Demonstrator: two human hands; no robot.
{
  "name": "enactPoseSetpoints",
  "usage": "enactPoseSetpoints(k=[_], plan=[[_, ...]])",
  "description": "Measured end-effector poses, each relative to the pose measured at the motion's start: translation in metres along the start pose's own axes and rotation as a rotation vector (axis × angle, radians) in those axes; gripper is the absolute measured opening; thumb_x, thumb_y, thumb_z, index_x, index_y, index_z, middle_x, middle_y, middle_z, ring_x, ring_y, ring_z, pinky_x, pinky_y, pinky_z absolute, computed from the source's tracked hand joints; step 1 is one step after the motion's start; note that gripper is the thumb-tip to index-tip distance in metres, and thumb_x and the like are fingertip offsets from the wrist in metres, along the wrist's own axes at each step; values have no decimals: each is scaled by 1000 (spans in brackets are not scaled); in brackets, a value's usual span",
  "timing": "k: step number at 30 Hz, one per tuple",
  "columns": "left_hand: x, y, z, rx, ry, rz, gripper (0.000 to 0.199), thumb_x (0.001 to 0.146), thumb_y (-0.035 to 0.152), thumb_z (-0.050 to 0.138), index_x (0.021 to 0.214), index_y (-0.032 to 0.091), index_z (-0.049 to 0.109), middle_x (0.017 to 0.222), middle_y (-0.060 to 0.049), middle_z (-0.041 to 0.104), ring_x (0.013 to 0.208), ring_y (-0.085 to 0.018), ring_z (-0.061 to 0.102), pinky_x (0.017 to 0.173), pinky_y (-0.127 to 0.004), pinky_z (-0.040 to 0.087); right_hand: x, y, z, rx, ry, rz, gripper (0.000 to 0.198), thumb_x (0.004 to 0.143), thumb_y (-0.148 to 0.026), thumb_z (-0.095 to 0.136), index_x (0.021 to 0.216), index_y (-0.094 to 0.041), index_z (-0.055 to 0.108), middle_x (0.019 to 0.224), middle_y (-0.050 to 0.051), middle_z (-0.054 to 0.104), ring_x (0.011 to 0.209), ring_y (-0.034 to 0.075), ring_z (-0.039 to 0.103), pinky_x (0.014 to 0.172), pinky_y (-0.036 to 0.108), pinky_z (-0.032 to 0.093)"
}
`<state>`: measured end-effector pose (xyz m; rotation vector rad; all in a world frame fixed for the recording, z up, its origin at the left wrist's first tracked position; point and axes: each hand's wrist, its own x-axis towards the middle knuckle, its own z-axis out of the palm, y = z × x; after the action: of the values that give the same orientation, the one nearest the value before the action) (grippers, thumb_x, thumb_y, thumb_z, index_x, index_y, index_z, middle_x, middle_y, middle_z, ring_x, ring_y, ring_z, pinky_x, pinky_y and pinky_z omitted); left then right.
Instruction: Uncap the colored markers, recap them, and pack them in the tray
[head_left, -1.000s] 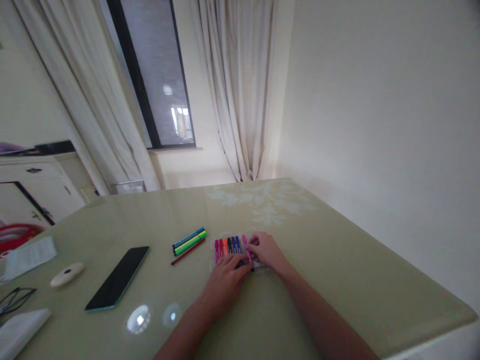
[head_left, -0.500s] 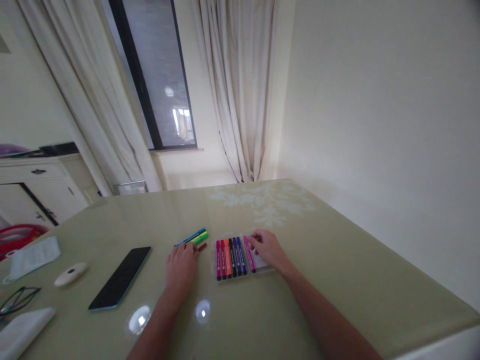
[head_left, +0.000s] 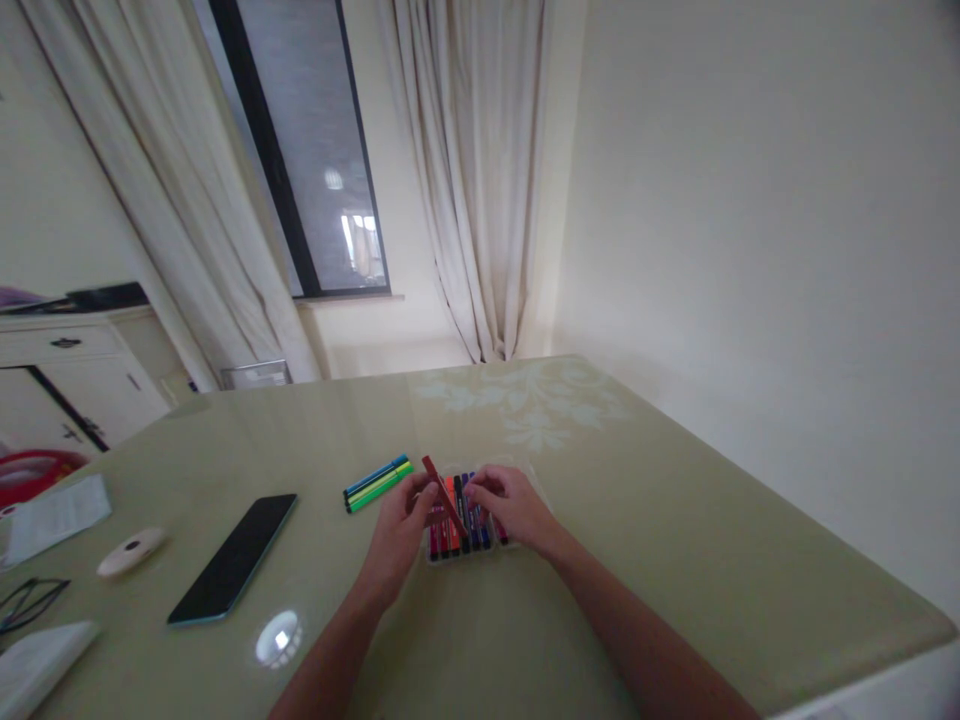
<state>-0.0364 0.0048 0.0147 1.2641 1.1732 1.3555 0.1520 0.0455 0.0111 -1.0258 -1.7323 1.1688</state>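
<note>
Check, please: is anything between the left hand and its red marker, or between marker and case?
Nothing visible separates left hand from red marker. Below, markers lie in the case, which the right hand partly covers.

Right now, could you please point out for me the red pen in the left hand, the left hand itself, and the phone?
Red pen [head_left: 446, 501]: head view, the middle of its length.
Left hand [head_left: 400, 527]: head view, the middle of the hand.
Phone [head_left: 234, 558]: head view, the middle of its dark face.
</note>
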Motion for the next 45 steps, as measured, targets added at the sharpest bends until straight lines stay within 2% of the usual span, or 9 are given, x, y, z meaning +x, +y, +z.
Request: enactPoseSetpoints(k=[8,14,20,23,27,30,33,38,45], plan=[[-8,0,12,-78,-138,-44,48,83,55,71,111,17,67,118,-10,74,101,-26,73,90,-42,61,-3,-6,2,135,-56,-11,27,78,-41,79,86,-17,70,80,3,74,75,18,70,70,27,54],[-5,-2,12,-96,-135,-50,49,81,54,74,114,17,71,119,-10,75,105,-29,72,92,-45,61,-3,-3,5,125,-44,3,30,74,-41,83,86,-17,68,76,2,73,71,17,70,65,26,54],[-4,-9,12,-79,-65,-55,52,80,57,75,115,18,73,111,-8,76,89,-24,75,85,-43,63,-1,-7,3,113,-21,2,31,78,-47,77,85,-17,69,80,3,74,74,17,71,70,27,55],[-4,-14,11,57,-66,19,48,87,57,66,115,18,72,108,-9,76,87,-23,74,83,-42,63,3,-8,-11,106,25,18,31,78,-46,75,86,-17,70,76,3,73,68,16,68,63,26,53],[-10,-20,13,469,-124,266,31,98,41,54,112,21,72,110,-10,73,97,-24,70,87,-41,59,7,-3,-41,26,121,67,25,80,-39,71,85,-15,69,67,2,71,58,14,64,53,22,47],[-16,-23,17,720,-227,444,29,100,29,53,124,24,68,119,-10,71,110,-25,66,99,-43,54,8,7,-54,-69,129,122,18,79,-33,71,82,-15,69,69,3,73,59,14,66,54,23,48],[-20,-26,22,896,-365,553,38,99,23,54,137,28,60,133,-8,66,122,-25,60,107,-45,49,6,18,-50,-208,128,199,9,79,-23,72,76,-16,68,65,2,72,56,15,67,54,22,49],[-25,-25,26,1066,-433,594,42,99,22,56,139,35,58,138,-5,63,124,-25,57,107,-48,47,3,22,-36,-347,133,247,8,79,-16,72,74,-19,66,59,0,70,52,14,67,52,21,47],[-26,-25,29,1155,-424,600,51,97,18,59,143,39,53,138,-4,61,124,-27,56,106,-50,48,4,20,-40,-303,99,244,10,78,-14,73,75,-18,66,57,-1,69,50,14,66,49,20,47]])
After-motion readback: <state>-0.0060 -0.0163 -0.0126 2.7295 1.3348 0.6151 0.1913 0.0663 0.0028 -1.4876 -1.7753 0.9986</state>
